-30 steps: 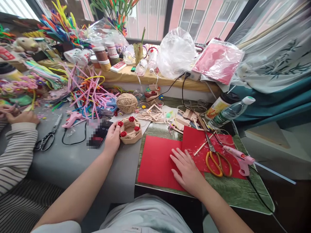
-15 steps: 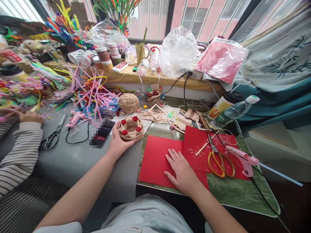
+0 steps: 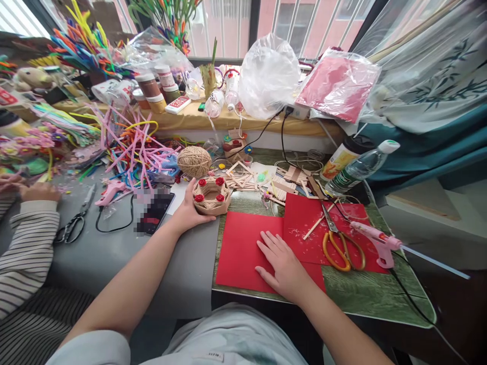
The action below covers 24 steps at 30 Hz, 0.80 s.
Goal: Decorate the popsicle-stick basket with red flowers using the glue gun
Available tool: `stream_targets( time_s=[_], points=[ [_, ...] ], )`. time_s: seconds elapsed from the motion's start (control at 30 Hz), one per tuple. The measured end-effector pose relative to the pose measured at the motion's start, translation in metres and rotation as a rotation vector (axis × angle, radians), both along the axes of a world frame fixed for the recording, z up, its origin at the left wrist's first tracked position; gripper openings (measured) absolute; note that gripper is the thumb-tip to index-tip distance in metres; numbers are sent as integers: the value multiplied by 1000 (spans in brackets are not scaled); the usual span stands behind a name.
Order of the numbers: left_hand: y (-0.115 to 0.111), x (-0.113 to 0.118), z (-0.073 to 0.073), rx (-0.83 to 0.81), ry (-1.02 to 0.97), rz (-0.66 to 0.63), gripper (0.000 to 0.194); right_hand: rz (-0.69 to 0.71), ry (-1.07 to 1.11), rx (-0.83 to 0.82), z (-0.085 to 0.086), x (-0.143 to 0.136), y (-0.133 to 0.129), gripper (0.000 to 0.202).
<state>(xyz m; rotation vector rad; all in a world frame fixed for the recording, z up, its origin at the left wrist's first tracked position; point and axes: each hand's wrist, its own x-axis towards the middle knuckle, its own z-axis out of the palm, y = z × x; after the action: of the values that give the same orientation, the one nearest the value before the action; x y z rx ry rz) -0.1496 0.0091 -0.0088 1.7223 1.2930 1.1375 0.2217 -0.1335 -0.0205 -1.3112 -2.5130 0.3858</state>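
Note:
My left hand [image 3: 190, 212] holds the side of a twine-wrapped, many-sided box [image 3: 211, 205] with small red roses on its top rim. Under my right hand [image 3: 282, 261], spread flat with the fingers apart, lies a red sheet [image 3: 239, 243]. A second red sheet [image 3: 300, 223] overlaps it on the right, with a thin wooden stick, orange-handled scissors [image 3: 337, 251] and a pink glue gun [image 3: 376, 241] on or beside it. Behind the box sits a ball of twine [image 3: 194, 162].
Wooden sticks [image 3: 243, 177] lie behind the sheets. A bottle [image 3: 361, 167] and a cup [image 3: 342, 157] stand at the right back. On the left are a phone [image 3: 155, 213], black scissors [image 3: 74, 223], pipe cleaners [image 3: 133, 147] and another person's hands [image 3: 40, 191].
The box in my left hand has moved right and slightly back, beside the twine ball, and has turned a little. My right hand stays flat on the red sheet. The view has shifted slightly.

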Motion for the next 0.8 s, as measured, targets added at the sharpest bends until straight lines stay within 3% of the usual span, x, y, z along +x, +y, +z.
stream_targets(
  time_s=[0.3, 0.5, 0.7, 0.8],
  points=[
    [-1, -2, -5, 36, 26, 59, 145, -5, -11, 4, 0, -1, 1, 59],
    [2, -6, -5, -49, 44, 25, 151, -8, -34, -9, 3, -3, 5, 59],
    [6, -12, -16, 108, 165, 37, 142, 3, -46, -13, 5, -4, 11, 61],
    [-4, -11, -6, 309, 341, 108, 138, 7, -54, -12, 5, -4, 9, 61]
  ],
)
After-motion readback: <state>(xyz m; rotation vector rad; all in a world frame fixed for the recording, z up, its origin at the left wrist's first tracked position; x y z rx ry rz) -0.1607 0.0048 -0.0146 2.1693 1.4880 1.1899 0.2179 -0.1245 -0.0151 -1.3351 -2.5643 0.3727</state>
